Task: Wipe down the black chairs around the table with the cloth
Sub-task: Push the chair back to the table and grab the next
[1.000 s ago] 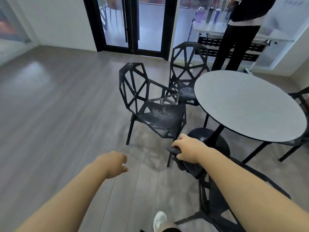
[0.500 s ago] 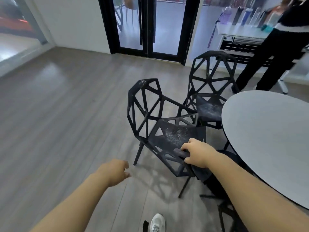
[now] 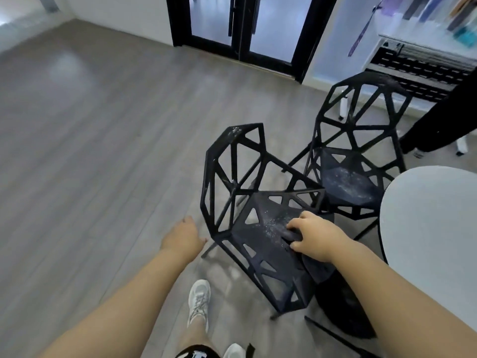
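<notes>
Beside the left edge of the near black chair (image 3: 265, 244), the left hand (image 3: 184, 237) is being held free above the floor, its fingers loosely curled and holding nothing. On that chair's seat, a dark cloth (image 3: 290, 234) is being pressed into the pale dust (image 3: 272, 224) by the right hand (image 3: 313, 239), whose fingers are being kept curled round it. Since the chair is not being steadied, it is likely to be shoved across the smooth floor into the second black chair (image 3: 348, 182) just beside it. Dust is also likely to be pushed through the triangular cut-outs, where the cloth could be snagged. Farther right, the counter (image 3: 433, 228) is being passed closely by the right forearm and could be bumped.
</notes>
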The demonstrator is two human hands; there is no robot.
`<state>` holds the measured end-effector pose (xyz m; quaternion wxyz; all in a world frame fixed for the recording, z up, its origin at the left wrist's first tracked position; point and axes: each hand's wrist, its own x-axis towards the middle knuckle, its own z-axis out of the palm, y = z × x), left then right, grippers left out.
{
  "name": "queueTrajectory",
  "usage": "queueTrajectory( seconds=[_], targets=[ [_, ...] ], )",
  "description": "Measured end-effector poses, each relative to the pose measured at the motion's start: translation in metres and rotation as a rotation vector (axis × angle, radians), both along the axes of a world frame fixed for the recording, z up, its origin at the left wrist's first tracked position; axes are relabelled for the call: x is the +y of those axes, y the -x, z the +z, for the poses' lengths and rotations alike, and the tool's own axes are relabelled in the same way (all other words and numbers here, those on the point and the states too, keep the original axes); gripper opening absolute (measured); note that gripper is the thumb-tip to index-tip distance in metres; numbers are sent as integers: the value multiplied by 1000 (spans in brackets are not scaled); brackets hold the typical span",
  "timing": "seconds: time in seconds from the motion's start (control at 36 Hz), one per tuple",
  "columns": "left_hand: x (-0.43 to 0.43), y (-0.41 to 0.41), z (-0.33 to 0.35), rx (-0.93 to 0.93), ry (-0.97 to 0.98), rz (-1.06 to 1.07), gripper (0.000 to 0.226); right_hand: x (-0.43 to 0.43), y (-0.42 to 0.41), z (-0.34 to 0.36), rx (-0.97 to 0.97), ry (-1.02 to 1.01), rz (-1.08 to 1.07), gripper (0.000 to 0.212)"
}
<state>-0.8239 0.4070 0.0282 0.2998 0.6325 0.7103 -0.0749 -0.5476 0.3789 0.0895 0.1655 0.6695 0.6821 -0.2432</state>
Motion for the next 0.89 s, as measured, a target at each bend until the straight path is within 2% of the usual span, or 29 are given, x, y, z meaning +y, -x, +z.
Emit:
queueTrajectory(
  seconds=[0.22, 0.42, 0.5, 0.58, 0.72, 0.89],
  targets=[
    [76, -2, -27, -239, 84, 93, 63, 76, 27, -5, -19, 43, -54, 45],
    [104, -5, -48, -537, 103, 136, 41, 122, 50, -15, 6, 73, -90, 47],
    [106, -1, -59, -571, 88, 89, 43, 135, 57, -21, 6, 98, -102, 47],
    [111, 5, -62, -598, 122, 48, 35, 145, 63, -26, -10, 131, -103, 47],
    [124, 16, -67, -600, 186, 34, 30, 158, 73, -35, -19, 169, -101, 47],
    [160, 45, -64, -697, 287, 59, 28, 165, 81, -45, -16, 194, -80, 47]
  ],
)
